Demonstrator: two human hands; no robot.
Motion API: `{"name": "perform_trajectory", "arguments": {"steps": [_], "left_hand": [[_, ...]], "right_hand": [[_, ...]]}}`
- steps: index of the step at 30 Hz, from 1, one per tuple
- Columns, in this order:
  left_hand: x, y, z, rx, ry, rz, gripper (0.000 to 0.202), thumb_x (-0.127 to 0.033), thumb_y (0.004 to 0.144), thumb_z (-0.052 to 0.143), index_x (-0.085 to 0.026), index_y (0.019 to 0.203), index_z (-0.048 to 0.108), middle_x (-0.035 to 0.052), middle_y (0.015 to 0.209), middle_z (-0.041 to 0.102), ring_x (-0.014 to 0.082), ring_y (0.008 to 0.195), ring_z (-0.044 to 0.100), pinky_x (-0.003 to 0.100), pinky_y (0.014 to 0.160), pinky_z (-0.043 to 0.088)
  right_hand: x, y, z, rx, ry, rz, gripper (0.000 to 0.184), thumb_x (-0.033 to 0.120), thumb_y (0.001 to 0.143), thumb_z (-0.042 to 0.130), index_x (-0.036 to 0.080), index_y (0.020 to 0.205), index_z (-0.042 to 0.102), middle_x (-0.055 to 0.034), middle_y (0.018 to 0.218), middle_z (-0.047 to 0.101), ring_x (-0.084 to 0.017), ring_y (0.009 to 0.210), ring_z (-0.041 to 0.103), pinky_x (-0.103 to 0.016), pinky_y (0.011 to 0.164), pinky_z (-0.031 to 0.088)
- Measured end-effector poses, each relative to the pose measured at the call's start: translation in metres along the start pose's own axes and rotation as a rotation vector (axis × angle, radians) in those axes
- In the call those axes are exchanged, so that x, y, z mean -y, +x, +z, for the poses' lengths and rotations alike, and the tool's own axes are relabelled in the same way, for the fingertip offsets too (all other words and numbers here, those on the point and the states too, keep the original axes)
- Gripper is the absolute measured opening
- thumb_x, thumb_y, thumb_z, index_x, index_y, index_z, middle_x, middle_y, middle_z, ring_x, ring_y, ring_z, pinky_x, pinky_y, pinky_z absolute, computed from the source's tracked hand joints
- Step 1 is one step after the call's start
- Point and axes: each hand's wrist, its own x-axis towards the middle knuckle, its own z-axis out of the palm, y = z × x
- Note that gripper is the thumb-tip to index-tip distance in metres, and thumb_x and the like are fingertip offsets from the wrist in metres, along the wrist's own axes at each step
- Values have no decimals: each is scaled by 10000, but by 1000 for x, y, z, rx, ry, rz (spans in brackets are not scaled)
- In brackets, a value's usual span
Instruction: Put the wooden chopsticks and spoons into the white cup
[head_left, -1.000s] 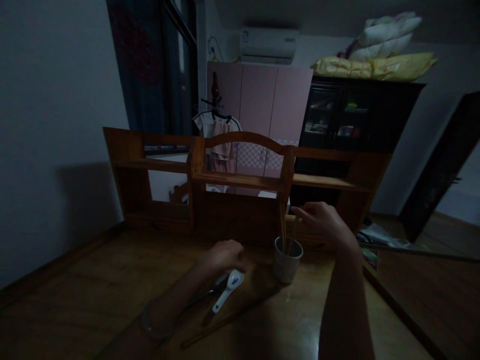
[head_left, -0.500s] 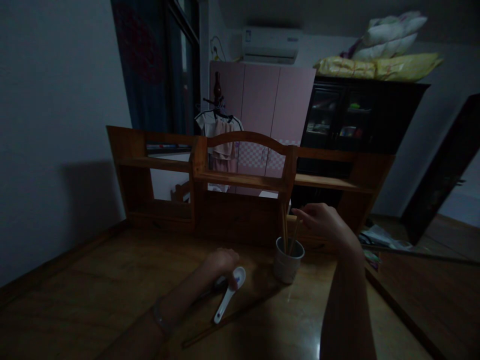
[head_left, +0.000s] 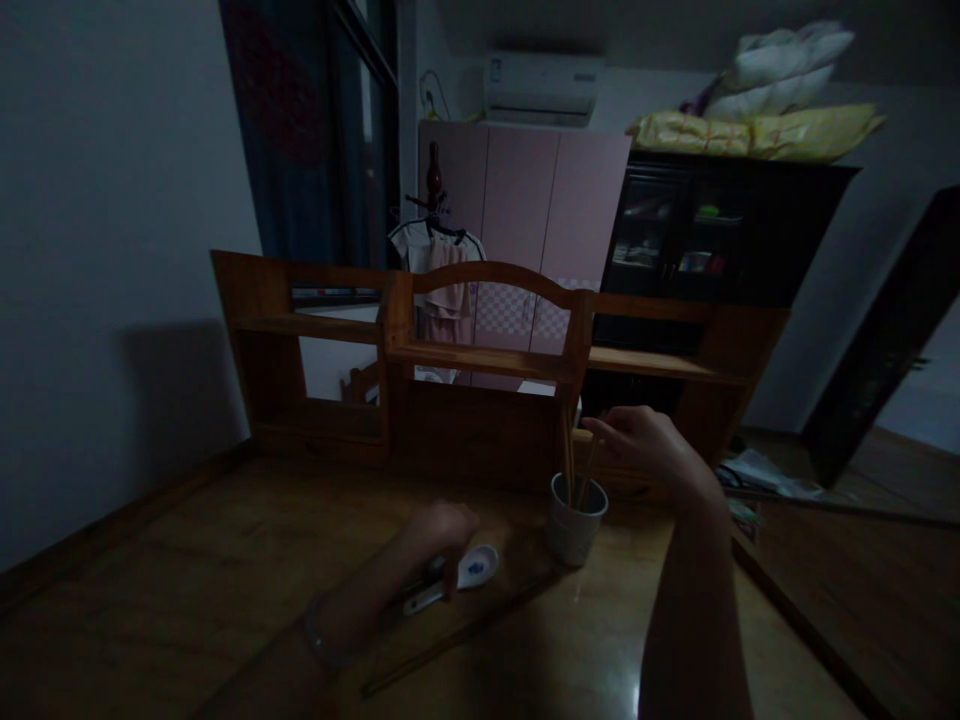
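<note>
Where the brown wooden tabletop [head_left: 225,560] meets the low wooden shelf unit [head_left: 480,400], a small pale round cup [head_left: 574,530] is seen standing upright. Thin brown wooden chopsticks [head_left: 568,465] are held in it, their upper ends out above the rim. The right hand [head_left: 649,445] is held above and just right of the cup. Its thumb and forefinger are closed to a pinch on the top end of the one chopstick that leans right, and the other fingers are loosely curled. The left hand [head_left: 442,530] is lowered to the tabletop left of the cup, palm down, with fingers bent over the handle of a white ceramic soup spoon [head_left: 478,570] marked blue in its bowl. The spoon is laid flat, bowl toward the cup and near it but apart, handle pointed left under the fingers. Contact is noted, but whether the handle is actually gripped cannot be told in the dim light. A single long wooden stick [head_left: 450,645] is laid loose on the tabletop just in front of the spoon.
</note>
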Motion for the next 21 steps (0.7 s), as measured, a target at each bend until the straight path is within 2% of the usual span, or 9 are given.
{"name": "perform_trajectory", "arguments": {"steps": [4, 10, 13, 15, 17, 19, 21], "left_hand": [[0, 4, -1, 60, 13, -13, 452, -410, 362, 880, -165, 702, 711, 110, 917, 692, 315, 859, 639, 365, 731, 509], [4, 6, 3, 19, 11, -1, 452, -485, 510, 811, -178, 828, 717, 96, 973, 677, 293, 894, 630, 329, 710, 498], [0, 6, 6, -122, -59, 50, 440, -532, 610, 739, -193, 888, 699, 70, 972, 665, 263, 909, 614, 301, 727, 474], [-7, 6, 8, -269, -146, 129, 459, -546, 656, 702, -197, 953, 672, 63, 1000, 642, 246, 942, 592, 281, 748, 457], [-15, 7, 10, -351, -220, 226, 468, -544, 682, 684, -194, 991, 650, 65, 1026, 616, 236, 977, 567, 266, 761, 444], [-24, 9, 12, -316, -255, 296, 459, -536, 667, 698, -192, 967, 649, 65, 1033, 603, 236, 980, 559, 262, 743, 440], [-30, 10, 16, -232, -251, 323, 439, -511, 633, 729, -192, 927, 658, 68, 1064, 594, 239, 956, 566, 268, 712, 442]], "right_hand": [[-2, 0, 2, -1, 4, -7, 504, 587, 885, 514, 162, 647, 644, -12, 530, 580, -128, 484, 496, -216, 415, 291], [0, -1, 2, 22, 9, -7, 499, 580, 887, 511, 161, 652, 644, -20, 550, 592, -135, 493, 513, -218, 422, 295], [2, -2, 1, 23, 8, -26, 511, 586, 888, 501, 157, 650, 644, -27, 552, 590, -140, 497, 516, -222, 426, 292], [3, -2, 0, 28, 1, -34, 516, 586, 888, 496, 156, 641, 639, -30, 550, 590, -144, 497, 521, -224, 429, 293], [4, -2, 0, 36, 4, -30, 519, 593, 884, 496, 156, 640, 638, -33, 547, 590, -146, 492, 522, -224, 429, 296], [4, -2, 0, 36, 19, -25, 521, 600, 880, 496, 156, 651, 643, -33, 549, 591, -147, 493, 522, -222, 429, 299], [4, -2, 0, 33, 26, -26, 518, 602, 879, 496, 157, 662, 647, -32, 554, 592, -147, 500, 522, -221, 428, 298]]}}
